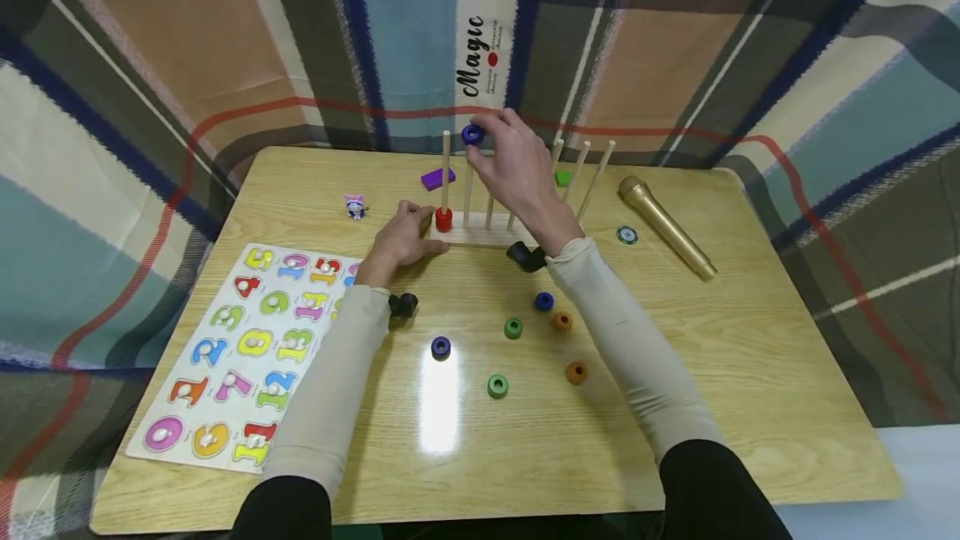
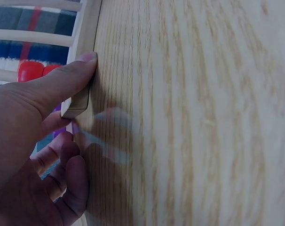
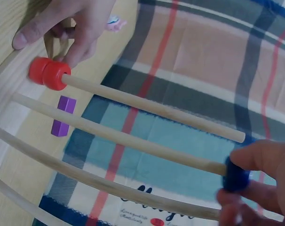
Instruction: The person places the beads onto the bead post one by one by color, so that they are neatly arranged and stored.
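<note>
My right hand (image 1: 517,169) pinches a blue bead (image 3: 235,174) at the tip of the second wooden peg (image 3: 133,136) from the left. Whether the peg has entered the bead's hole cannot be made out. My left hand (image 1: 401,240) grips the left end of the wooden peg base (image 2: 79,102), its thumb along the front edge. Two red beads (image 3: 48,73) are stacked at the foot of the leftmost peg (image 1: 446,165), close to the left fingers. Several other upright pegs stand in the base, partly behind the right hand.
Nearer me lie blue beads (image 1: 441,347), green beads (image 1: 497,386) and orange beads (image 1: 576,372). A number puzzle board (image 1: 247,332) is at left. Behind the pegs are a purple block (image 1: 437,179) and a green block (image 1: 562,179). Right stand a gold tube (image 1: 667,227) and a round token (image 1: 627,235).
</note>
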Demonstrator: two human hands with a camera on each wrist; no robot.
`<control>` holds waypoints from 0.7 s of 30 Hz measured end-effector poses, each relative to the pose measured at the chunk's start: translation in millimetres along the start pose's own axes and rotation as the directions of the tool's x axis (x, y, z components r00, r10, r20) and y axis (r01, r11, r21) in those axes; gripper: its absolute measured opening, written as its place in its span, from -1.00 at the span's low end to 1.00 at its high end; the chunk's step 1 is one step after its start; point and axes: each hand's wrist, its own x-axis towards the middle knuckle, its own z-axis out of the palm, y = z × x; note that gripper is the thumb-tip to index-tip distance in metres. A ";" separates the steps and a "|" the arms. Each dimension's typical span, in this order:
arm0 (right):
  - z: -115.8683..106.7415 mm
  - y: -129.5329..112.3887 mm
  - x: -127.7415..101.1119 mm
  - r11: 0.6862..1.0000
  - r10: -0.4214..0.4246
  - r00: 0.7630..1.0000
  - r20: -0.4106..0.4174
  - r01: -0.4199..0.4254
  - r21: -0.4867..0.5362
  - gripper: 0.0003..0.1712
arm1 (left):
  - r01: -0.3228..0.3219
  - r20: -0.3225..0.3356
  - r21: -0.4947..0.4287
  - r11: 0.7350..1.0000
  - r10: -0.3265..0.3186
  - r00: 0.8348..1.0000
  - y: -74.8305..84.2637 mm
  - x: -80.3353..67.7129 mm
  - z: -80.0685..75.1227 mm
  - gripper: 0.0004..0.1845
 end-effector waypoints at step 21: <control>42.5 -26.2 -104.3 0.974 -0.169 0.783 0.599 0.226 -0.020 -0.48 | -0.002 -0.012 0.026 1.000 0.002 1.000 -1.5 -0.7 0.4 -0.06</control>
